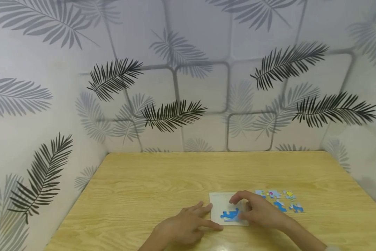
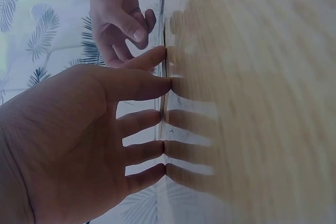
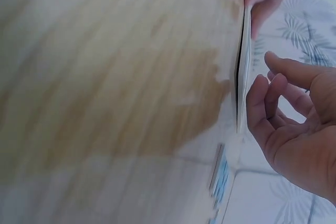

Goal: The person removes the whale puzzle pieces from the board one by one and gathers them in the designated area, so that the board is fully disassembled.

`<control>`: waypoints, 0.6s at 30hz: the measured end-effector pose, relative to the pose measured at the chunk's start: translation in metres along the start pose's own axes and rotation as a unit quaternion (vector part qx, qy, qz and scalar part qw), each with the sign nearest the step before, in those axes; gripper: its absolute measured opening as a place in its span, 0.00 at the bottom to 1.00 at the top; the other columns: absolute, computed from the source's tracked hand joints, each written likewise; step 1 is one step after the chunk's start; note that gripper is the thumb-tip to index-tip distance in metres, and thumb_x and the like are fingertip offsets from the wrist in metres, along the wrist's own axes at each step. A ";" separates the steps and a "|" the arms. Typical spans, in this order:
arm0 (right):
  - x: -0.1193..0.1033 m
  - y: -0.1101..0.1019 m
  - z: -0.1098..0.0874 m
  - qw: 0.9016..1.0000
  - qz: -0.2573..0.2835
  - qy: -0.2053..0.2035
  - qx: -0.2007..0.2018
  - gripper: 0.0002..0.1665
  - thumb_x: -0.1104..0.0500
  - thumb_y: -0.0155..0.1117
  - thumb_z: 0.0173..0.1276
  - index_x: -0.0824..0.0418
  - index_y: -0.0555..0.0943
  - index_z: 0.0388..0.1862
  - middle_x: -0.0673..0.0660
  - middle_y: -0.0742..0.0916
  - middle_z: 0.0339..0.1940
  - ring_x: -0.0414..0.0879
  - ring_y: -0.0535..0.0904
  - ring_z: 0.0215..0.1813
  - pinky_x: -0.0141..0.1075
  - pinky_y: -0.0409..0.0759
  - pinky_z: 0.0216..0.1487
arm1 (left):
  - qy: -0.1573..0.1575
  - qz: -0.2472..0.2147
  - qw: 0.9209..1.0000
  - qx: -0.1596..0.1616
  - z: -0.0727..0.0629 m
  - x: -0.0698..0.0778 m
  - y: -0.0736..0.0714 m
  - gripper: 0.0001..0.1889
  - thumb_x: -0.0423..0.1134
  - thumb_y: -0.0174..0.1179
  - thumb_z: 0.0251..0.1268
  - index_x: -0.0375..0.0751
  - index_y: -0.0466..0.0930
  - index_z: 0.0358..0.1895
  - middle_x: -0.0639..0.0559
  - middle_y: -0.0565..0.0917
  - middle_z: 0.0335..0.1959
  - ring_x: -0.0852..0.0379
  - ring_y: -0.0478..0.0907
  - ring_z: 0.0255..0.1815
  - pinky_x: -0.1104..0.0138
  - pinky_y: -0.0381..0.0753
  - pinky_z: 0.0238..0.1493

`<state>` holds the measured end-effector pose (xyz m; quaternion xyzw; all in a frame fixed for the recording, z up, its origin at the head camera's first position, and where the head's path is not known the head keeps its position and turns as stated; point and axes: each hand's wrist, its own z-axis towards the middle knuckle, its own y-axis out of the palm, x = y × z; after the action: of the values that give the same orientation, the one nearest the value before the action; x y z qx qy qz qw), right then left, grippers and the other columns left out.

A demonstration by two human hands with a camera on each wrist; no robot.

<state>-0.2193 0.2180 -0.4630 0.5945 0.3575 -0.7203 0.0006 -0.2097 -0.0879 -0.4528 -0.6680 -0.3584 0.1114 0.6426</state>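
A white puzzle board [image 1: 217, 198] lies flat on the wooden table, with joined blue puzzle pieces [image 1: 229, 215] in its lower part. My left hand [image 1: 189, 223] rests at the board's left side, fingers spread and fingertips touching the edge and table; the left wrist view shows the same hand [image 2: 68, 140] with straight fingers. Over the board's right half hovers my right hand [image 1: 261, 211], its fingers loosely bent. In the right wrist view that hand [image 3: 299, 114] has a gap between thumb and fingers, and no piece shows there. It hides the board's right part.
To the right of the board lie several loose puzzle pieces, among them one with a yellow sun [image 1: 289, 194], one with a pink swirl [image 1: 273, 194] and a blue one [image 1: 280, 206]. A leaf-patterned wall [image 1: 200, 136] stands behind the table [image 1: 150, 181].
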 end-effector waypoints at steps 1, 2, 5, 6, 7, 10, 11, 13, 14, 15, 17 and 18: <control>-0.001 0.004 0.002 1.000 -0.007 -0.008 0.001 0.22 0.66 0.73 0.66 0.62 0.80 0.58 0.64 0.83 0.59 0.34 0.66 0.21 0.29 0.73 0.24 | -0.001 -0.001 1.000 -0.001 0.000 0.000 0.000 0.32 0.37 0.55 0.75 0.85 0.72 0.70 0.52 0.58 0.84 0.41 0.54 0.84 0.40 0.67 0.73; -0.002 0.007 0.004 1.000 -0.012 -0.014 0.000 0.23 0.67 0.73 0.65 0.61 0.80 0.58 0.64 0.83 0.58 0.34 0.67 0.21 0.30 0.73 0.24 | -0.001 -0.004 1.000 -0.004 -0.001 0.000 -0.001 0.32 0.37 0.55 0.75 0.85 0.71 0.70 0.53 0.58 0.84 0.41 0.54 0.84 0.40 0.67 0.74; -0.002 0.015 0.008 0.998 -0.046 -0.030 0.006 0.24 0.67 0.75 0.62 0.59 0.81 0.56 0.60 0.84 0.56 0.34 0.68 0.24 0.30 0.75 0.29 | 0.001 -0.005 1.000 -0.008 -0.001 0.001 -0.002 0.31 0.38 0.55 0.75 0.84 0.72 0.71 0.52 0.57 0.84 0.41 0.53 0.84 0.41 0.66 0.74; -0.003 0.017 0.008 0.998 -0.059 -0.034 0.007 0.24 0.67 0.76 0.60 0.58 0.81 0.55 0.59 0.84 0.55 0.34 0.70 0.26 0.30 0.76 0.32 | 0.003 -0.002 1.000 -0.009 -0.001 0.001 -0.002 0.31 0.38 0.55 0.76 0.84 0.72 0.71 0.52 0.57 0.84 0.41 0.53 0.84 0.41 0.66 0.74; -0.003 0.019 0.009 0.997 -0.071 -0.037 0.007 0.24 0.67 0.76 0.60 0.57 0.82 0.54 0.58 0.85 0.53 0.35 0.72 0.29 0.30 0.77 0.34 | 0.003 -0.002 1.000 -0.011 -0.001 0.002 -0.002 0.31 0.38 0.55 0.76 0.84 0.72 0.71 0.52 0.57 0.84 0.41 0.53 0.84 0.41 0.66 0.74; -0.005 0.022 0.009 0.994 -0.098 -0.047 0.004 0.22 0.67 0.76 0.60 0.57 0.82 0.53 0.54 0.86 0.49 0.41 0.77 0.39 0.32 0.78 0.39 | 0.004 0.005 1.000 -0.014 -0.001 0.002 -0.003 0.30 0.38 0.56 0.76 0.83 0.72 0.71 0.52 0.57 0.84 0.41 0.53 0.84 0.41 0.67 0.74; -0.006 0.023 0.009 0.993 -0.105 -0.049 0.002 0.22 0.67 0.76 0.61 0.57 0.82 0.53 0.53 0.86 0.48 0.43 0.79 0.42 0.33 0.79 0.40 | 0.003 0.006 1.000 -0.015 -0.001 0.002 -0.004 0.30 0.38 0.56 0.76 0.83 0.72 0.71 0.52 0.57 0.84 0.41 0.53 0.84 0.41 0.67 0.74; -0.008 0.025 0.010 0.992 -0.114 -0.049 -0.001 0.21 0.66 0.75 0.62 0.56 0.82 0.52 0.51 0.86 0.46 0.46 0.80 0.46 0.35 0.79 0.43 | 0.001 0.011 1.000 -0.019 0.000 0.002 -0.004 0.30 0.39 0.56 0.76 0.83 0.72 0.71 0.52 0.56 0.85 0.41 0.53 0.84 0.41 0.66 0.74; -0.009 0.025 0.010 0.993 -0.113 -0.046 -0.004 0.20 0.66 0.75 0.63 0.56 0.82 0.52 0.51 0.86 0.45 0.46 0.80 0.45 0.35 0.79 0.43 | 0.000 0.011 1.000 -0.020 0.000 0.002 -0.005 0.30 0.39 0.56 0.76 0.83 0.72 0.71 0.52 0.56 0.85 0.41 0.53 0.84 0.42 0.66 0.75; -0.009 0.026 0.011 0.992 -0.116 -0.045 -0.005 0.19 0.66 0.75 0.63 0.56 0.82 0.52 0.50 0.86 0.45 0.46 0.80 0.46 0.35 0.79 0.43 | -0.001 0.011 1.000 -0.019 0.000 0.002 -0.005 0.30 0.39 0.57 0.76 0.83 0.72 0.71 0.52 0.57 0.85 0.41 0.53 0.84 0.42 0.66 0.75; -0.011 0.027 0.011 0.993 -0.114 -0.038 -0.009 0.18 0.66 0.74 0.64 0.55 0.82 0.51 0.50 0.85 0.44 0.44 0.79 0.44 0.34 0.78 0.42 | 0.000 0.010 1.000 -0.020 0.000 0.001 -0.004 0.30 0.39 0.57 0.76 0.82 0.72 0.71 0.52 0.57 0.84 0.41 0.53 0.84 0.42 0.66 0.75; -0.011 0.027 0.012 0.993 -0.113 -0.034 -0.010 0.18 0.66 0.74 0.64 0.55 0.82 0.50 0.50 0.85 0.44 0.43 0.78 0.42 0.33 0.77 0.41 | 0.000 0.007 1.000 -0.020 0.000 0.001 -0.004 0.30 0.39 0.57 0.76 0.82 0.72 0.71 0.52 0.57 0.84 0.41 0.53 0.84 0.42 0.66 0.75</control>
<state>-0.2143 0.1868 -0.4671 0.5251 0.4292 -0.7322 -0.0628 -0.2107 -0.0877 -0.4491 -0.6830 -0.3557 0.1087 0.6286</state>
